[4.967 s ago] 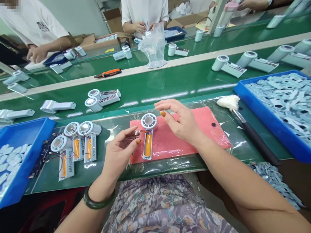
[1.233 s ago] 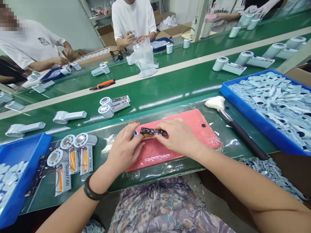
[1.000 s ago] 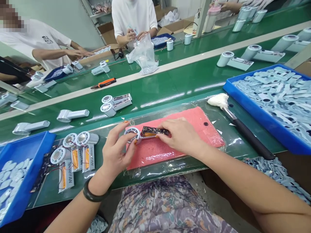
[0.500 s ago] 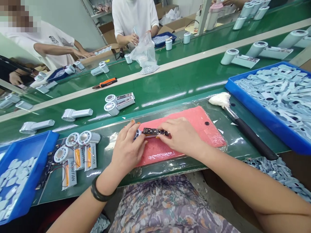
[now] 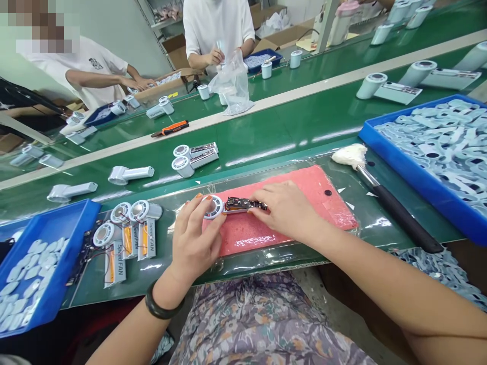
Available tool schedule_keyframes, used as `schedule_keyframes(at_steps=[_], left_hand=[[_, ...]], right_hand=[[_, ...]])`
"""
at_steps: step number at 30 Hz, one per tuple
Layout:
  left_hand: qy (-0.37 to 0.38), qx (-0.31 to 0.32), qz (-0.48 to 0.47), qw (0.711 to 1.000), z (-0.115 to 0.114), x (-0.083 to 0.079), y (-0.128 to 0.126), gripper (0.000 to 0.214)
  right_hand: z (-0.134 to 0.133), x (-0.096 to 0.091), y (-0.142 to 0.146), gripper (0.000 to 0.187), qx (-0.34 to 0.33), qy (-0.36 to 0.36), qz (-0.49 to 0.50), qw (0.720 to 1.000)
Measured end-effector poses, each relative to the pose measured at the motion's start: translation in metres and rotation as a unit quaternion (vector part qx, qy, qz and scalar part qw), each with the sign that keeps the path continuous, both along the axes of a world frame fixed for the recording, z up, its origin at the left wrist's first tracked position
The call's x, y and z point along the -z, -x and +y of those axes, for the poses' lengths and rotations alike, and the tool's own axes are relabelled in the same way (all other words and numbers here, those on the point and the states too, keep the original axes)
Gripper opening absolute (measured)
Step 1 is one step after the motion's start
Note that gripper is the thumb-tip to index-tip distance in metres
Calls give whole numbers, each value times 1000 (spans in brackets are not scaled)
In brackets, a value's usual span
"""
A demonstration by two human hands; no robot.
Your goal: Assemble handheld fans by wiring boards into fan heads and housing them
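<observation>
A small handheld fan (image 5: 214,207) lies across the pink mat (image 5: 304,195), its round head to the left and its handle to the right. The black circuit board (image 5: 239,204) shows along the opened handle. My left hand (image 5: 196,233) grips the round head between thumb and fingers. With thumb and fingertips, my right hand (image 5: 283,208) pinches the handle end of the fan, by the board; the fingers hide part of that end.
Several fans with orange batteries (image 5: 146,238) lie left, beside a blue tray of pale parts (image 5: 85,213). At right are a black-handled mallet (image 5: 407,218) with a wrapped head and a larger blue tray (image 5: 422,187). Fan bodies (image 5: 196,158) sit on the green belt; two people work beyond.
My left hand has drawn slightly left and opened its grip a little, so more of the fan's round head shows. My right hand stays at the handle end. The whole view has shifted slightly.
</observation>
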State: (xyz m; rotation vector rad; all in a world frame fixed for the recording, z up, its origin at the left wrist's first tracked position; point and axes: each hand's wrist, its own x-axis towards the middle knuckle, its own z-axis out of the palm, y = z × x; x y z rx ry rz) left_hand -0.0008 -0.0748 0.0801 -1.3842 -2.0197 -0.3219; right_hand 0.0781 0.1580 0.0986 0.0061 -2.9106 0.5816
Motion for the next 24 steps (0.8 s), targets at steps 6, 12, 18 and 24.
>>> schedule_keyframes(at_steps=[6,12,18,24], left_hand=[[24,-52,-27,998,14,6,-8,39],[-6,-41,-56,998,19,10,-8,38],[59,-63,-21,996,26,-2,-2,27],[140,-62,-25,988,36,-21,1,18]], right_hand=[[5,-2,-3,14,-11,-11,-1,1000],[9,-2,-9,13,0,0,-34,999],[11,2,-8,15,-8,1,-35,999],[10,3,-6,16,-10,-10,0,1000]])
